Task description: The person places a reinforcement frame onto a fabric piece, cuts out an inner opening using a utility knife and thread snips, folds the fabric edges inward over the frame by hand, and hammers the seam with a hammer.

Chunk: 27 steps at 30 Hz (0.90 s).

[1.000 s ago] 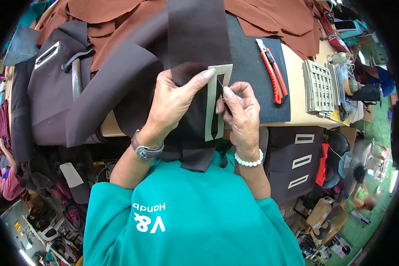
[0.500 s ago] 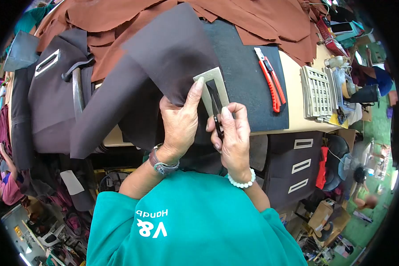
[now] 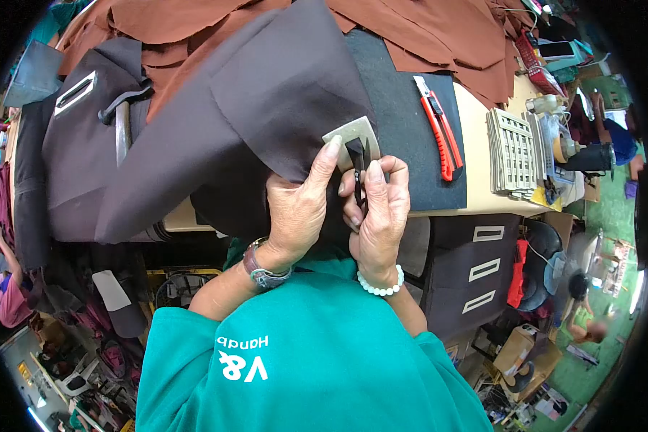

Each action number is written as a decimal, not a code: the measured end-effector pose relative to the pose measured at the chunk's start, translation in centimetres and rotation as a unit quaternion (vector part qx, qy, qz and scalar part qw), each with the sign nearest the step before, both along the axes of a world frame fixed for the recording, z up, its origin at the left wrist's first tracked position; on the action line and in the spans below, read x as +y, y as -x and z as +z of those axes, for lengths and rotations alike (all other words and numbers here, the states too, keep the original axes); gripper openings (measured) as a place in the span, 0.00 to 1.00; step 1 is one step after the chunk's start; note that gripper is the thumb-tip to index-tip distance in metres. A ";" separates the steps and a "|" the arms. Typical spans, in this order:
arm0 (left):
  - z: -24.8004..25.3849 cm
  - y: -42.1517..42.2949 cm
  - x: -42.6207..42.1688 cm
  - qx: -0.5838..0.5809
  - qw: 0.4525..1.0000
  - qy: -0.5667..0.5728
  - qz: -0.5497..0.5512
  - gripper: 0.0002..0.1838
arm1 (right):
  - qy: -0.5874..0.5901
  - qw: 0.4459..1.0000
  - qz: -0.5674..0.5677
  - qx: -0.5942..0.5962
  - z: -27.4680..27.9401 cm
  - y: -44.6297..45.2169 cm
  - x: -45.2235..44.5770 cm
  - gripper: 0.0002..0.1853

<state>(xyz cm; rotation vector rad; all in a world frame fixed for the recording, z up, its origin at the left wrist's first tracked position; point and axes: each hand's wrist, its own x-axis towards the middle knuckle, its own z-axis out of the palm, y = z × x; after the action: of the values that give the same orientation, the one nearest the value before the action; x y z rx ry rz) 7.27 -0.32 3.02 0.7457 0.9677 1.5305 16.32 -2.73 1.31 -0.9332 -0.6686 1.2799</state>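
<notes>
Dark brown fabric (image 3: 281,93) rises folded over the table edge, with a light rectangular frame (image 3: 360,130) on it around a dark slot. My left hand (image 3: 297,212) pinches the fabric and the frame's left corner, thumb on top. Close beside it, my right hand (image 3: 380,216) is closed on a small black tool (image 3: 357,176), whose pointed blades lie at the slot. The lower part of the frame is hidden behind my right fingers.
A red cutter (image 3: 441,129) lies on the dark mat (image 3: 403,93). Right of it are stacked light frames (image 3: 515,151). A hammer (image 3: 122,129) rests on dark fabric at left; rust-brown cloth (image 3: 439,36) covers the back. People (image 3: 14,299) are at the far left and right.
The fabric's raised part has swung left and folded over. The frame has tilted and moved slightly, and the black tool in my right hand now points up at its slot.
</notes>
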 end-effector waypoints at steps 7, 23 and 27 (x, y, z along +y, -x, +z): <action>0.4 0.0 0.1 -0.035 0.999 -0.025 -0.034 0.06 | -0.002 1.000 0.007 0.020 -0.7 -0.4 -0.2 0.07; -1.1 2.0 2.9 -0.059 0.991 0.047 -0.113 0.11 | -0.068 0.906 -0.129 -0.398 -1.1 -5.3 1.7 0.11; -1.4 2.2 3.1 -0.083 0.988 0.057 -0.114 0.13 | -0.092 0.631 -0.131 -0.760 -0.4 -6.7 4.5 0.12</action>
<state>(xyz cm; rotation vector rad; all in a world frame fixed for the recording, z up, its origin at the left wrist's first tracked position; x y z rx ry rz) 5.08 2.75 1.63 0.6141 0.8104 1.3049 23.06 1.78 0.94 -1.7698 -1.8044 -0.1833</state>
